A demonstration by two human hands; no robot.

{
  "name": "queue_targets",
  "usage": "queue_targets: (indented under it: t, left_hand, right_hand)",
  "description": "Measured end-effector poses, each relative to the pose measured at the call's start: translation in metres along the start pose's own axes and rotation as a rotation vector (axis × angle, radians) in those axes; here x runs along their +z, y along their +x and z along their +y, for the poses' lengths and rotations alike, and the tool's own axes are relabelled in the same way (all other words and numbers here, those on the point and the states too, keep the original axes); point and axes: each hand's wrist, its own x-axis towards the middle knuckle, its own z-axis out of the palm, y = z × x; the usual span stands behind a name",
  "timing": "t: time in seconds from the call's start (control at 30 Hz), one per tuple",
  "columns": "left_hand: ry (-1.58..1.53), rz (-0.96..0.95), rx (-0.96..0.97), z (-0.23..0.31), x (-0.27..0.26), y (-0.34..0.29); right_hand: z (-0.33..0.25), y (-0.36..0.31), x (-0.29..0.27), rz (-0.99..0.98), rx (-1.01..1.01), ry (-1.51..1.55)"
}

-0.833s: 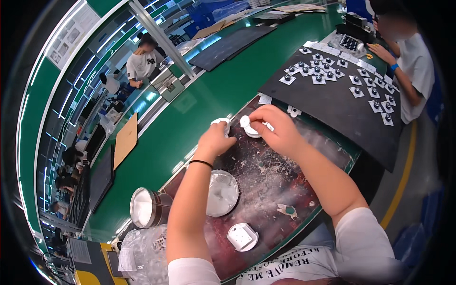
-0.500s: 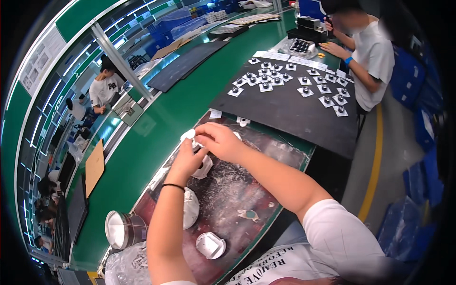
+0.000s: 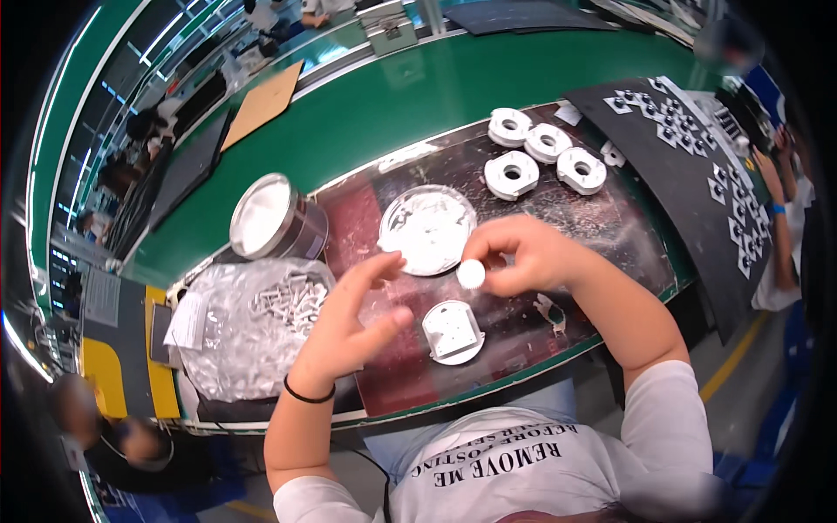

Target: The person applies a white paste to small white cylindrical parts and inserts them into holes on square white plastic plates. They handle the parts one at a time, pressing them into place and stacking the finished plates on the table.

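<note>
Grip the small white cap, pinched in the right hand near the white-smeared dish, lightly by its edge; steady it with the left hand, empty, thumb and fingers apart, without smearing its face.

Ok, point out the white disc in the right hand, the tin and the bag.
Disc (image 3: 471, 275): head view, on its round face.
Tin (image 3: 309, 231): head view, on its side wall.
Bag (image 3: 235, 347): head view, on its clear plastic.
</note>
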Motion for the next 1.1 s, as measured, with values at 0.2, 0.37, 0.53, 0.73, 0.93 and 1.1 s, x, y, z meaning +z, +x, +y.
queue_targets:
  t: [0.2,0.37,0.53,0.73,0.93,1.1]
  left_hand:
    - [-0.022,0.027,0.141,-0.034,0.039,-0.033]
    - [0.22,0.07,0.241,-0.033,0.053,-0.03]
    - [0.21,0.109,0.247,-0.038,0.064,-0.032]
    - [0.194,0.12,0.236,-0.039,0.066,-0.032]
    - [0.217,0.09,0.23,-0.039,0.064,-0.031]
    - [0.198,0.109,0.24,-0.038,0.065,-0.03]
  right_hand:
    - [0.011,0.007,0.024,-0.104,0.108,-0.032]
    - [0.026,0.012,0.029,-0.105,0.168,-0.075]
    - [0.035,0.013,0.028,-0.109,0.113,-0.098]
    - [0.034,0.01,0.03,-0.111,0.161,-0.027]
    - [0.036,0.01,0.026,-0.096,0.158,0.025]
    - [0.032,0.009,0.024,-0.127,0.099,-0.113]
